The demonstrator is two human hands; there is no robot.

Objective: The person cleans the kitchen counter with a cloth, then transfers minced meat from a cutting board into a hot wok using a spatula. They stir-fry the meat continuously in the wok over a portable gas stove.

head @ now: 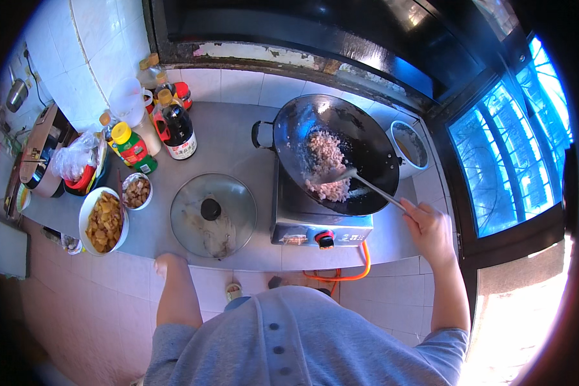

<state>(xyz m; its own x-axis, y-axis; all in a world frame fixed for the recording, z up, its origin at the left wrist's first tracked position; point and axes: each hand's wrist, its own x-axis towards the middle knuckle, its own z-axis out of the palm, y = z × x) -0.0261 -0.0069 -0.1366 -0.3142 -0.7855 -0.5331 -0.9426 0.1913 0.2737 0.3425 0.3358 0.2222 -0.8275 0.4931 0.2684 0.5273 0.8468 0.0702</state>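
Note:
My right hand (430,230) grips the handle of a metal spatula (374,188), whose blade lies in pale minced meat (327,152) inside a black wok (296,116). The wok sits on a gas stove (289,229) with a red and black knob. At the counter's front edge is my left hand (169,263), partly hidden by its own wrist; its fingers are hard to make out. A glass lid (183,202) with a black knob lies flat on the counter between that hand and the stove.
Left of the lid stand a white bowl of cooked chunks (103,224), a smaller bowl of meat pieces (137,191) and chopsticks (121,193). Behind are a soy sauce bottle (178,125), a green bottle (134,148) and a rice cooker (43,154). A white bucket (410,144) stands right of the wok; an orange hose (364,270) hangs below.

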